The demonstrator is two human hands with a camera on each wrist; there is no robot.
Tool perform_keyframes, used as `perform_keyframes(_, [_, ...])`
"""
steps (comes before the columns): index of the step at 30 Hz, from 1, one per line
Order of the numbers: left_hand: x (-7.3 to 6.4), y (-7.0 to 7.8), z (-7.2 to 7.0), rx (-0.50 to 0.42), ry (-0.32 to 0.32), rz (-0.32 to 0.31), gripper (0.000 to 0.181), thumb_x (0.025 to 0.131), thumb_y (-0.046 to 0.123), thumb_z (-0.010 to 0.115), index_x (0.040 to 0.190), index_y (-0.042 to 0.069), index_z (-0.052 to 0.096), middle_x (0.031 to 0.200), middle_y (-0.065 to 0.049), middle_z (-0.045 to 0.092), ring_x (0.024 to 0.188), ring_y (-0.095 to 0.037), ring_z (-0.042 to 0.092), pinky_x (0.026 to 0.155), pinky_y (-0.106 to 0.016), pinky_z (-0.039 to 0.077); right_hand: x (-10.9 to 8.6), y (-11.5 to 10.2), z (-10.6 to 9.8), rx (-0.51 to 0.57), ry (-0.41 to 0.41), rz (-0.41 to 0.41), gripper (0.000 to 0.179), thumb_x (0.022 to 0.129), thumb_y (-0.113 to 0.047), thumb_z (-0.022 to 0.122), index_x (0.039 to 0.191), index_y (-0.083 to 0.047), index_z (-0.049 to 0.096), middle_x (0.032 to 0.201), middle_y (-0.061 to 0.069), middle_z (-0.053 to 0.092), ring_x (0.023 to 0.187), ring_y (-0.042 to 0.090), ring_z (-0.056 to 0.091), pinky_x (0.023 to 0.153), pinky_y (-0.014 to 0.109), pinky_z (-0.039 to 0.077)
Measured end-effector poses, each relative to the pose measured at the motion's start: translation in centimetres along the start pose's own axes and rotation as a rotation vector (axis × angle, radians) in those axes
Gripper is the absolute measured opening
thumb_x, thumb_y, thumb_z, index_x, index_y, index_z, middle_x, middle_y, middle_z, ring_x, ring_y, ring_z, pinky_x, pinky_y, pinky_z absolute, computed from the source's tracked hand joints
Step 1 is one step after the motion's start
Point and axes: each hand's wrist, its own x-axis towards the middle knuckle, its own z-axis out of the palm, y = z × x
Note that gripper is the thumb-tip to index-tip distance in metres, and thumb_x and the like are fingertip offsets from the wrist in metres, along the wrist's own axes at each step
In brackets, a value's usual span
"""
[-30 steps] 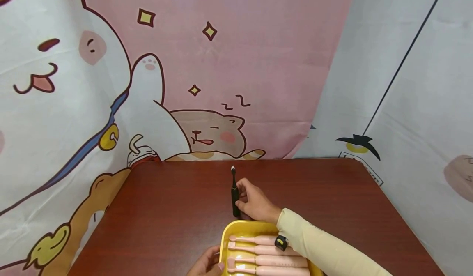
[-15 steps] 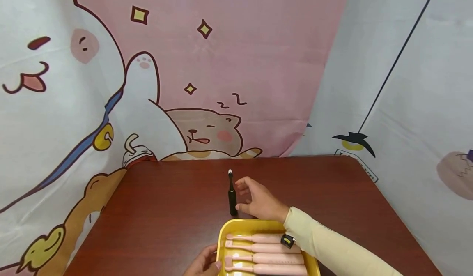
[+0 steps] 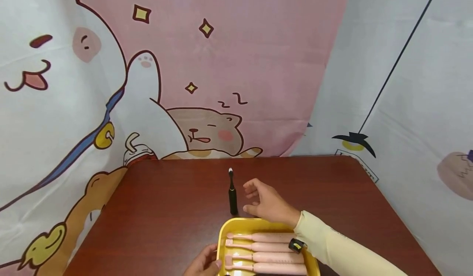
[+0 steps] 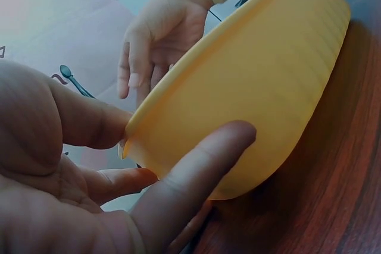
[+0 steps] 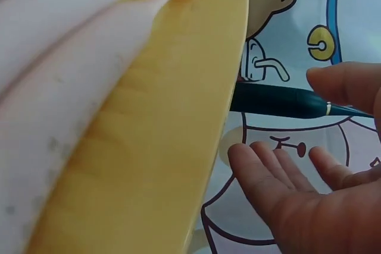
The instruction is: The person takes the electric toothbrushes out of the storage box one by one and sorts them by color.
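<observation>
A black electric toothbrush (image 3: 233, 202) with a white-tipped head stands upright on the table just beyond the yellow tray. My right hand (image 3: 271, 202) is to its right, fingers loosely bent and holding nothing, with a gap between hand and brush. In the right wrist view the toothbrush (image 5: 280, 100) shows behind the tray's wall, past my spread fingers. My left hand (image 3: 203, 261) holds the yellow tray (image 3: 223, 237) by its left side, the thumb at the rim and fingers along the outer wall (image 4: 274, 87). Several pink electric toothbrushes (image 3: 277, 258) lie side by side in the tray.
The dark red-brown table (image 3: 166, 210) reaches back to a pink and white cartoon cloth (image 3: 258, 62). My right sleeve (image 3: 343, 243), with a small black device (image 3: 295, 245) at the wrist, passes over the tray's right side.
My right hand has let go of the black toothbrush and drawn away to the right. The brush stays standing. My left hand keeps its hold on the tray.
</observation>
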Motion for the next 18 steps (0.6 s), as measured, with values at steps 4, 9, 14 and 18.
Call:
perform_keyframes(4, [-0.1, 0.3, 0.1, -0.002, 0.007, -0.013, 0.064, 0.101, 0.016, 0.053, 0.146, -0.017, 0.022, 0.131, -0.025, 0.056, 0.109, -0.028, 0.062, 0.085, -0.033, 0.057, -1.3, -0.1, -0.5, -0.026, -0.034, 0.035, 0.048, 0.084, -0.022, 0.08, 0.124, -0.015, 0.055, 0.117, 0.005, 0.062, 0.108, 0.027, 0.063, 0.085, 0.032, 0.057])
perform_keyframes(9, [-0.1, 0.3, 0.2, -0.015, 0.028, -0.035, 0.062, 0.1, 0.016, 0.054, 0.146, -0.015, 0.026, 0.129, -0.022, 0.057, 0.108, -0.027, 0.063, 0.085, -0.035, 0.057, -2.8, -0.6, -0.7, -0.009, -0.086, 0.043, 0.045, 0.083, -0.024, 0.079, 0.122, -0.017, 0.058, 0.114, 0.002, 0.063, 0.105, 0.024, 0.065, 0.084, 0.03, 0.056])
perform_keyframes(14, [-0.1, 0.3, 0.2, -0.012, 0.032, -0.036, 0.061, 0.1, 0.017, 0.054, 0.146, -0.014, 0.027, 0.13, -0.022, 0.056, 0.109, -0.027, 0.062, 0.086, -0.036, 0.056, -4.3, -1.4, -1.0, 0.032, -0.155, 0.027, 0.041, 0.084, -0.023, 0.079, 0.12, -0.018, 0.06, 0.115, 0.002, 0.065, 0.106, 0.027, 0.066, 0.089, 0.035, 0.056])
perform_keyframes(18, [-0.2, 0.4, 0.3, -0.024, 0.039, -0.054, 0.06, 0.1, 0.017, 0.054, 0.145, -0.013, 0.028, 0.13, -0.022, 0.057, 0.109, -0.028, 0.063, 0.086, -0.037, 0.057, -5.3, -2.0, -1.1, 0.079, -0.242, 0.029, 0.041, 0.085, -0.024, 0.078, 0.122, -0.015, 0.062, 0.117, 0.007, 0.067, 0.106, 0.027, 0.066, 0.087, 0.029, 0.056])
